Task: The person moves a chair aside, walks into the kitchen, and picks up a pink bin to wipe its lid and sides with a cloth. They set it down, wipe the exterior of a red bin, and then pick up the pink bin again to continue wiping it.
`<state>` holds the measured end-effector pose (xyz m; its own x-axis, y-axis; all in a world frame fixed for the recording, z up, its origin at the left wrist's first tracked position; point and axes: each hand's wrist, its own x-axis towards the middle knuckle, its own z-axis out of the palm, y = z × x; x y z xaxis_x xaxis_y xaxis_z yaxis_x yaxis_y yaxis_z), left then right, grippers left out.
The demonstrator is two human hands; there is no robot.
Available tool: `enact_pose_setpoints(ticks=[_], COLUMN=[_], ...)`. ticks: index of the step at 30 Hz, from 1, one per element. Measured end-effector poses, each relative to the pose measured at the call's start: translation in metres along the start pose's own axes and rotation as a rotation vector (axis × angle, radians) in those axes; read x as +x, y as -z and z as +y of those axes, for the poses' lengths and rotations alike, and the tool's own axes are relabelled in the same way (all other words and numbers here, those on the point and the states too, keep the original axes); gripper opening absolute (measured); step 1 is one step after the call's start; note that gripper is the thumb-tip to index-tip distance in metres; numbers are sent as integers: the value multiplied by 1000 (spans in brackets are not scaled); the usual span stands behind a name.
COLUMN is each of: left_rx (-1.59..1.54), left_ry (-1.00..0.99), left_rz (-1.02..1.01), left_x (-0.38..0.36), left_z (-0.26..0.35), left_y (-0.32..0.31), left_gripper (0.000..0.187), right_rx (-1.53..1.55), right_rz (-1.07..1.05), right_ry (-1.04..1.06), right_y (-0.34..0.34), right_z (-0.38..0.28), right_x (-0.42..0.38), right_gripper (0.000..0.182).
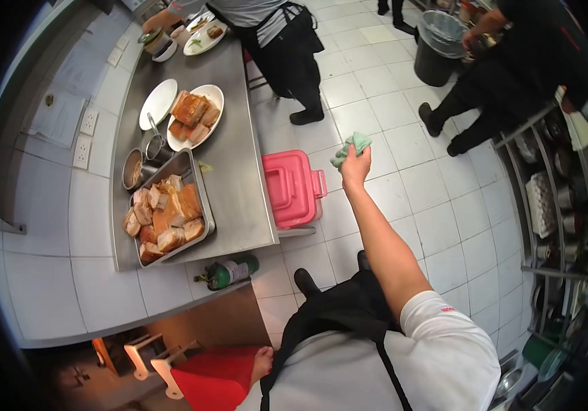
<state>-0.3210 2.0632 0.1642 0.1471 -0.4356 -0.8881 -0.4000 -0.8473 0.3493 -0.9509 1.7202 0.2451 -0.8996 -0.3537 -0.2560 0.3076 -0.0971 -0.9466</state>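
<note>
My right hand (356, 168) is stretched out over the tiled floor, its fingers closed around a crumpled green cloth (350, 149). Low in the view, my left hand (262, 363) has its fingers curled at the edge of a flat red board (213, 378); part of that hand and the arm behind it are hidden. On the steel counter (234, 185) stands a metal tray (206, 218) piled with browned meat chunks (170, 212). Behind the tray, an oval white plate (217, 103) carries more meat pieces.
A red lidded bin (287, 188) stands beside the counter, and a green gas cylinder (229, 272) lies below its near end. Two people in black (277, 61) (513, 75) work ahead. A lined trash can (438, 51) and loaded metal shelves (554, 205) are on the right.
</note>
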Motion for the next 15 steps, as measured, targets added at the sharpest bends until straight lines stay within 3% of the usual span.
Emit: enact_pose_setpoints(ticks=[3, 6, 8, 11, 14, 15], left_rx=[-117, -332, -544, -1044, -268, -235], left_ry=[-28, -101, -150, -20, 71, 81], left_rz=[53, 98, 110, 10, 220, 239], left_x=[-27, -34, -36, -27, -40, -46], left_z=[-34, -67, -81, -102, -98, -96], left_y=[-49, -94, -123, -141, -154, -159], left_gripper=[34, 34, 34, 34, 40, 40], right_rx=[-127, -68, 111, 295, 311, 340], right_rz=[-4, -143, -272, -401, -375, -347], right_ry=[105, 5, -137, -240, -162, -136], right_y=[-28, -61, -78, -106, -130, -134], right_z=[18, 45, 19, 10, 24, 20], right_x=[13, 16, -11, -32, -35, -38], right_gripper=[24, 23, 19, 18, 19, 20])
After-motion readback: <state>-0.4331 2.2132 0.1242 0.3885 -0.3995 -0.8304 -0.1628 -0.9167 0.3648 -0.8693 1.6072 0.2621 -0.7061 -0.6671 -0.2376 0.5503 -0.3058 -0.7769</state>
